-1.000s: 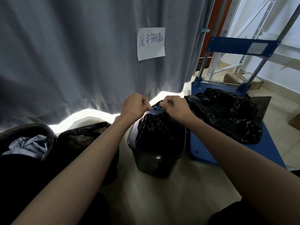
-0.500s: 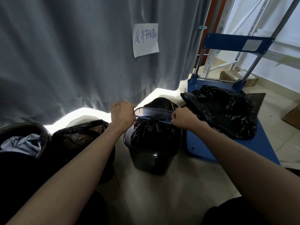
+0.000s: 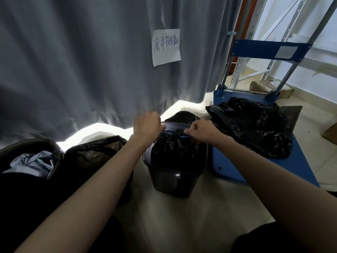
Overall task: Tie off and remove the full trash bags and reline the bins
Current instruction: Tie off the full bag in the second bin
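Note:
A small dark bin [image 3: 175, 181] stands on the floor with a black trash bag [image 3: 173, 148] gathered at its top. A blue drawstring [image 3: 184, 136] runs across the bag's neck. My left hand [image 3: 147, 126] grips one end of the drawstring over the bin's left rim. My right hand [image 3: 201, 131] pinches the other end at the right side of the neck. Both hands are close above the bag. The knot itself is hidden between my fingers.
A blue platform trolley [image 3: 295, 168] at the right carries a filled black bag [image 3: 255, 125]. Another black bag [image 3: 98, 152] and a round bin [image 3: 29, 145] holding blue cloth stand at the left. A grey curtain [image 3: 91, 61] with a paper note [image 3: 166, 46] hangs behind.
My hands went from together at the bag's neck to pulled apart with the drawstring taut, and now have drawn back in towards the neck.

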